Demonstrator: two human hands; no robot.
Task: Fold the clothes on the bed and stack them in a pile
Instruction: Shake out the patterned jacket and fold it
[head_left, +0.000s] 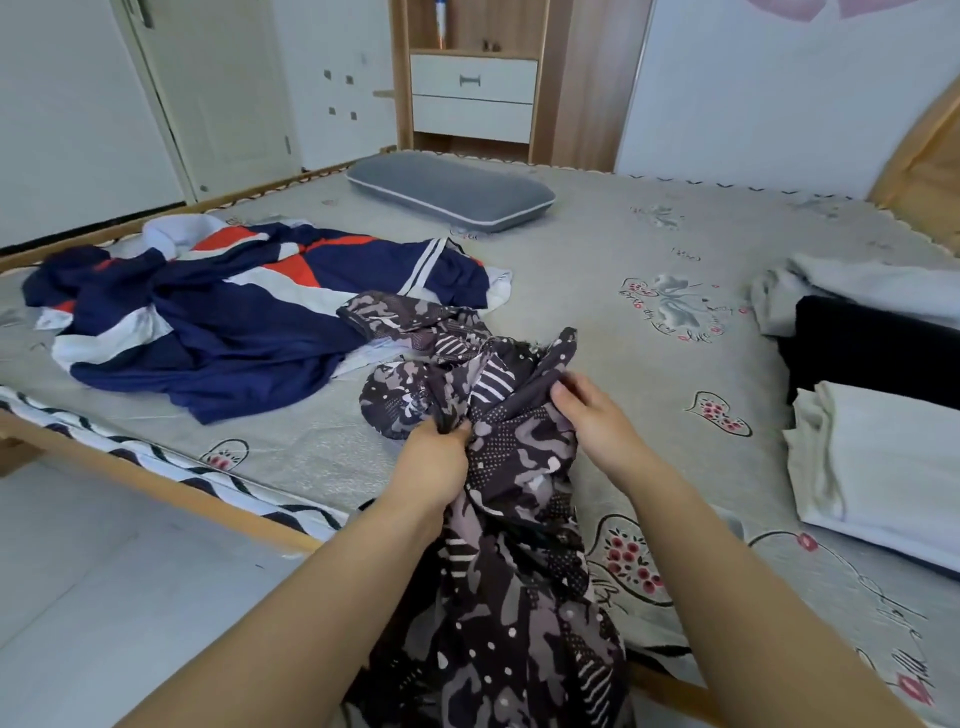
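Head view: looks down over a bed (597, 249) spread with a grey floral cover.
Patterned garment (498, 467): dark, with grey camouflage shapes, dots and stripes; bunched at the near middle of the bed, lower part hanging over the near bed edge, upper part crumpled on the cover.
Left hand (434, 462): fingers curled tight round a gathered fold of the patterned garment, at its left side.
Right hand (597, 421): thumb and fingertips pinching an upper fold of the patterned garment, at its right side; both hands close together, cloth bunched between them.
Navy garment (234, 322): navy with white and orange panels, lying loose and unfolded, left of and behind the patterned garment; one edge touching or just under it, cannot tell which.
White folded piece (883, 462): right of the patterned garment, well apart, near the bed's right edge.
Black piece (872, 348): just behind the white folded piece, touching it.
Pale grey-white piece (852, 291): behind the black piece, partly under or against it.
Grey pillow (452, 189): far beyond the patterned garment, at the far edge of the bed.
Wooden cabinet (472, 93): past the pillow, with white drawers, against the wall.
White door (218, 93): far left of the cabinet.
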